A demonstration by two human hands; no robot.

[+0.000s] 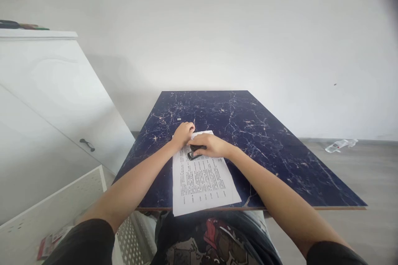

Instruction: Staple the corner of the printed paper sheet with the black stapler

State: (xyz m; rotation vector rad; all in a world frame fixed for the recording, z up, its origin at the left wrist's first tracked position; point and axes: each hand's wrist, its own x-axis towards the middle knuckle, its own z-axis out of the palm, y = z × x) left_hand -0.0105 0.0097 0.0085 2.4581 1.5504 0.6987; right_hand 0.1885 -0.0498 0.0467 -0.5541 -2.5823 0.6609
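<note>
Printed paper (202,182) lies on the blue table, its near edge reaching just past the table's front edge. I cannot tell whether it is one sheet or several. My right hand (211,145) is wrapped over a small black stapler (192,155) on the upper part of the paper. At the paper's far left corner is my left hand (183,133), its fingers curled in and hiding that corner. A small silver piece, like a strip of staples (179,119), lies on the table beyond my left hand.
The dark blue marbled table (267,157) stands against a white wall. To the left are a white cabinet (56,103) with a dark handle and a white perforated basket (62,198). On the floor at right lies a clear plastic item (340,145).
</note>
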